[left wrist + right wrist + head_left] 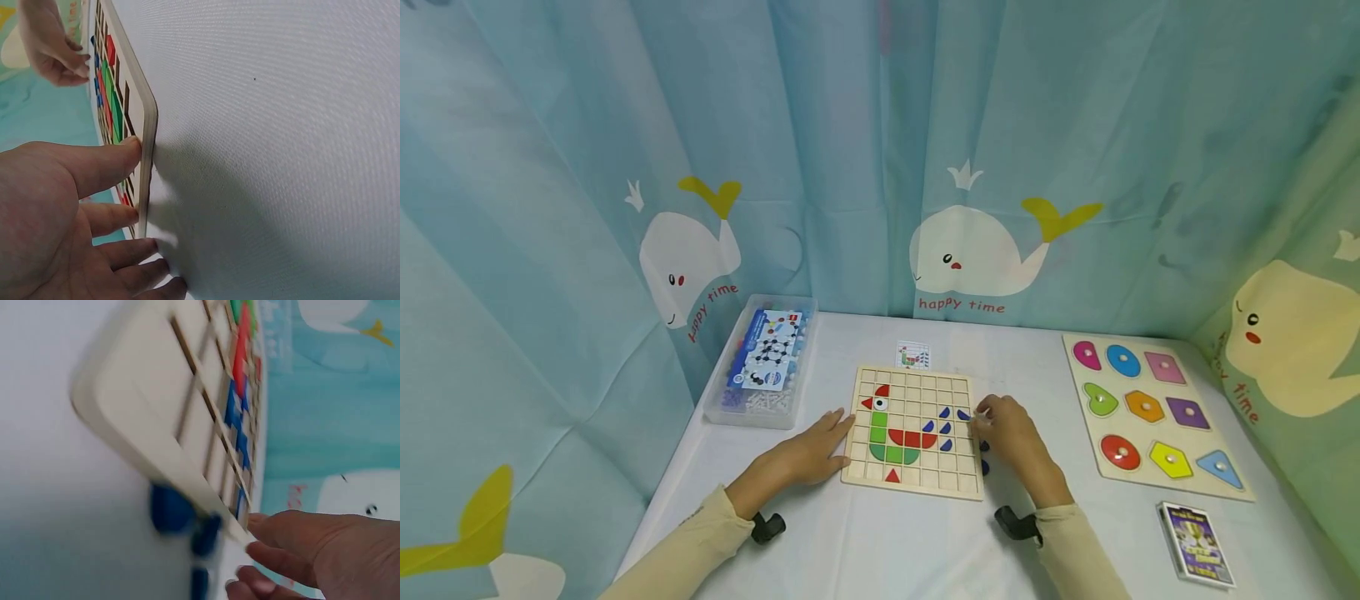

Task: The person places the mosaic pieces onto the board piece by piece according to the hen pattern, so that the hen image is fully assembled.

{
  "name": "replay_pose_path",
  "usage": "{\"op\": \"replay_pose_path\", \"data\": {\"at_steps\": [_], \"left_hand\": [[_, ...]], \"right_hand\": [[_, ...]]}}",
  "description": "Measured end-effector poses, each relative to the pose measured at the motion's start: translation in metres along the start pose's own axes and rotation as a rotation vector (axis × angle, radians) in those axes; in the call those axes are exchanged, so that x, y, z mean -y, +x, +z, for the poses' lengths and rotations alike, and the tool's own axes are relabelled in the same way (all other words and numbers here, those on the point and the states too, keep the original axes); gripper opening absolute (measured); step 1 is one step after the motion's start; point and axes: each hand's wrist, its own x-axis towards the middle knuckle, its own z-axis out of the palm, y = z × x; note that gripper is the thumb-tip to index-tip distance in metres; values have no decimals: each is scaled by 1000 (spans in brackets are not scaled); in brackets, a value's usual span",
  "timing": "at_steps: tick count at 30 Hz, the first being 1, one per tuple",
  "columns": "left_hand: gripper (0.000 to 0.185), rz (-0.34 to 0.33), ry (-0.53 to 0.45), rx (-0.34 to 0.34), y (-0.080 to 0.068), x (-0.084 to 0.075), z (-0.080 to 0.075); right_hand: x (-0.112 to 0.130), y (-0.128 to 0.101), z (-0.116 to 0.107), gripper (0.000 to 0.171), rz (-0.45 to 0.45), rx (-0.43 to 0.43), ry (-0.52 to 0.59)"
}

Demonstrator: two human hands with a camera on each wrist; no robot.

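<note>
left hand [808,454]: flat on white worktop [880,550], fingers straight, fingertips against left edge of square wooden grid puzzle board [913,483]; nothing gripped. right hand [1011,433]: at board's right edge, fingers curled; hold not determinable. loose dark-blue pieces [170,509] just beside that edge. board centred on worktop.

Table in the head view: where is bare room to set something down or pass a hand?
Bare cloth lies between the grid board and the shape puzzle, behind the small card, and along the near edge left of the card deck. Crowded: the plastic box and left hand by the board's left side; right hand and blue pieces at its right edge.
</note>
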Motion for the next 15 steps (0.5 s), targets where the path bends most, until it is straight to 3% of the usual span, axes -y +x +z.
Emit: {"op": "replay_pose_path", "data": {"at_steps": [8, 12, 15], "left_hand": [[69, 2, 3, 1, -2, -1, -1], [69, 7, -1, -3, -1, 0, 1], [69, 7, -2, -3, 0, 2, 2]], "right_hand": [[-21, -8, -27, 27, 29, 111, 7], [-29, -13, -28, 20, 0, 191, 28], [-34, -17, -25, 15, -31, 201, 33]]}}
